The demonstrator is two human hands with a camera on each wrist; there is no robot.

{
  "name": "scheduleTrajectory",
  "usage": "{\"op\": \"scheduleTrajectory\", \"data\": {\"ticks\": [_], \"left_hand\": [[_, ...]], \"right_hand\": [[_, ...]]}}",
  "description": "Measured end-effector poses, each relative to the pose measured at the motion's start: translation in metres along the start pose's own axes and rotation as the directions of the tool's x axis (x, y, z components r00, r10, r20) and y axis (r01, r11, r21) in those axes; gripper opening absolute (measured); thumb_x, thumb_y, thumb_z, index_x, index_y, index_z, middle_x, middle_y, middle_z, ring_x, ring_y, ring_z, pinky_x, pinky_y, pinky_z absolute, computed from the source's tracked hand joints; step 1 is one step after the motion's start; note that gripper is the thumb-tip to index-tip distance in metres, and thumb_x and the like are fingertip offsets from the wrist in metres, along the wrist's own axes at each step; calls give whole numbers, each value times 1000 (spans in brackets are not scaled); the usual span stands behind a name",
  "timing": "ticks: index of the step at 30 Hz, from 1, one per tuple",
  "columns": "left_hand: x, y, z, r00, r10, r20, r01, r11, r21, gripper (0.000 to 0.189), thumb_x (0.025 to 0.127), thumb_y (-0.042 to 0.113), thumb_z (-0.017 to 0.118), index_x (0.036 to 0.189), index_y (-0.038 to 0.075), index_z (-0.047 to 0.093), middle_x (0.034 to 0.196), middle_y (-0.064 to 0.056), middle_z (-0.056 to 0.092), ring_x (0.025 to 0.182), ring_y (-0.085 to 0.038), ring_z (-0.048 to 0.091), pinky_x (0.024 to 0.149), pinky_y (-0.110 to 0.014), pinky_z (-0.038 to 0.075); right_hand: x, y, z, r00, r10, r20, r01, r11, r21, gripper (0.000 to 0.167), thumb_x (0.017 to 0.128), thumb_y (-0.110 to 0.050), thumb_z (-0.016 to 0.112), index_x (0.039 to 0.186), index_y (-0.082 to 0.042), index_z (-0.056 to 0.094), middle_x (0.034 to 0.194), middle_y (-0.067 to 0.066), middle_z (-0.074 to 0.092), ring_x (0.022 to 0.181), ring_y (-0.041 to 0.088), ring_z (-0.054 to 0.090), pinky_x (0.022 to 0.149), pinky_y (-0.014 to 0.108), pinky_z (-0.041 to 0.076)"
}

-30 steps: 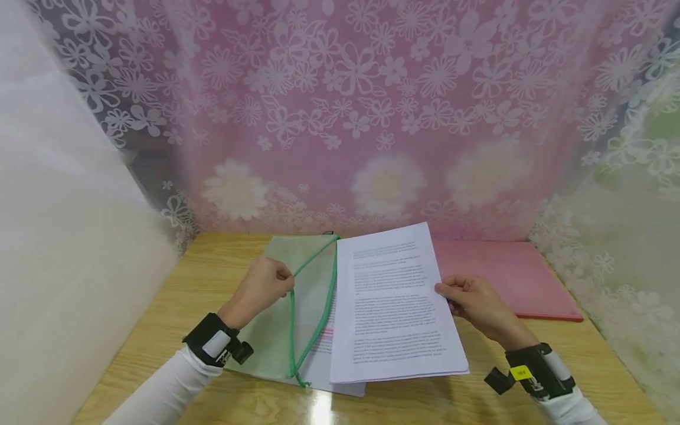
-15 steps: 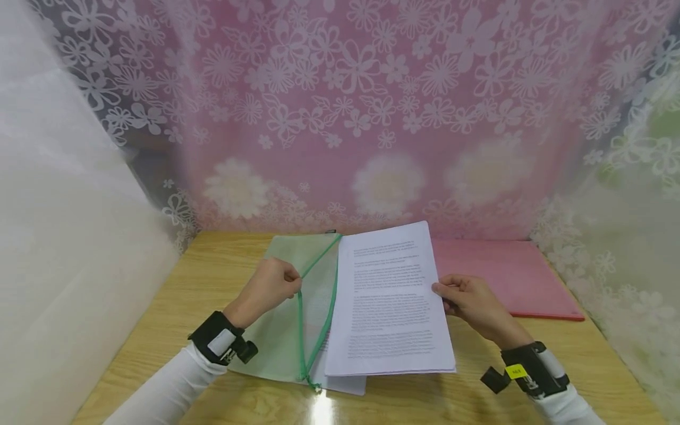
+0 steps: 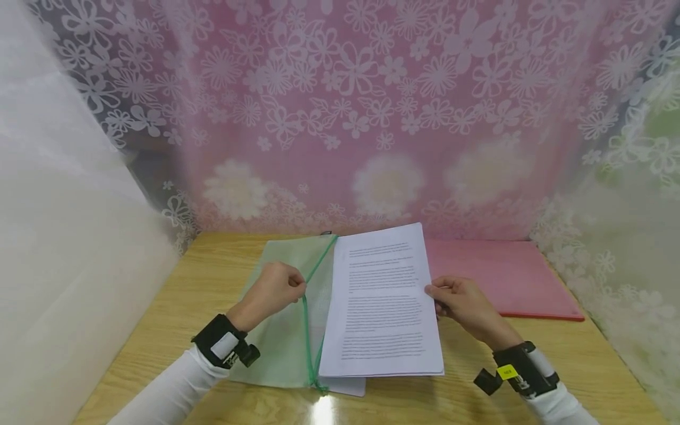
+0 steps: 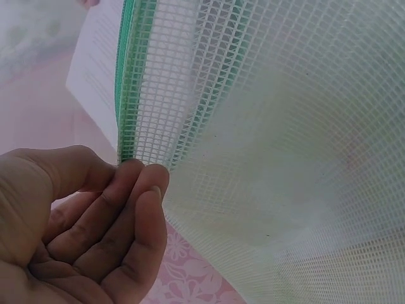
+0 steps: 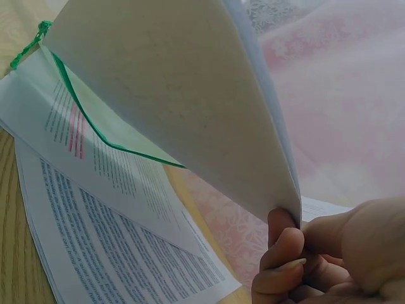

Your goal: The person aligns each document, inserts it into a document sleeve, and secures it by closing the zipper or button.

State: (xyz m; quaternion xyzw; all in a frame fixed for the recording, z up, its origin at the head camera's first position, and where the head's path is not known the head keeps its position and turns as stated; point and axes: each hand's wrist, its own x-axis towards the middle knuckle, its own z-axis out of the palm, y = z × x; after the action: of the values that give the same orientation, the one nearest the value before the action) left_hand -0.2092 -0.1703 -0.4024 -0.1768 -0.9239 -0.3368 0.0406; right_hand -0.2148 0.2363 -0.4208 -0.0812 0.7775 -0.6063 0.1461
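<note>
A pale green mesh zipper pouch (image 3: 276,342) lies on the table with its green-zipped mouth parted. My left hand (image 3: 273,292) pinches the zip edge and lifts it; in the left wrist view, thumb and fingertips meet on the mesh (image 4: 272,158). Printed papers (image 3: 382,307) are in my right hand (image 3: 459,301), pinched at their right edge and raised at a tilt. Their left edge overlaps the pouch's mouth; whether it is inside cannot be told. Below them, the right wrist view shows other printed sheets (image 5: 120,234), some lines marked pink, partly at the pouch.
A flat pink folder or board (image 3: 499,274) with a red front edge lies at the back right of the wooden table (image 3: 175,330). Flower-patterned pink sheeting (image 3: 372,118) hangs behind, and pale sheeting (image 3: 79,206) closes the left side.
The right hand has moved left with the papers, which now cover more of the pouch's mouth. The left hand has shifted slightly right, still pinching the zip edge.
</note>
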Motion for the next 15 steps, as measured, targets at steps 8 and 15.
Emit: {"op": "scheduleTrajectory", "data": {"ticks": [8, 15], "left_hand": [[0, 0, 4, 1000, 27, 10, -27, 1000, 12, 15, 92, 6, 68, 85, 11, 81, 75, 4, 74, 59, -3, 61, 58, -25, 49], [0, 0, 5, 1000, 28, 10, -28, 1000, 2, 16, 92, 6, 67, 85, 11, 81, 75, 3, 74, 60, -3, 61, 59, -26, 50]], "right_hand": [[4, -1, 3, 1000, -28, 11, 27, 1000, 11, 34, 104, -21, 61, 113, 12, 57, 78, 8, 62, 65, 17, 55, 59, 31, 51], [5, -4, 2, 999, -46, -20, 45, 999, -3, 33, 106, -21, 59, 115, 11, 57, 82, 8, 67, 65, 14, 56, 60, 30, 53]]}}
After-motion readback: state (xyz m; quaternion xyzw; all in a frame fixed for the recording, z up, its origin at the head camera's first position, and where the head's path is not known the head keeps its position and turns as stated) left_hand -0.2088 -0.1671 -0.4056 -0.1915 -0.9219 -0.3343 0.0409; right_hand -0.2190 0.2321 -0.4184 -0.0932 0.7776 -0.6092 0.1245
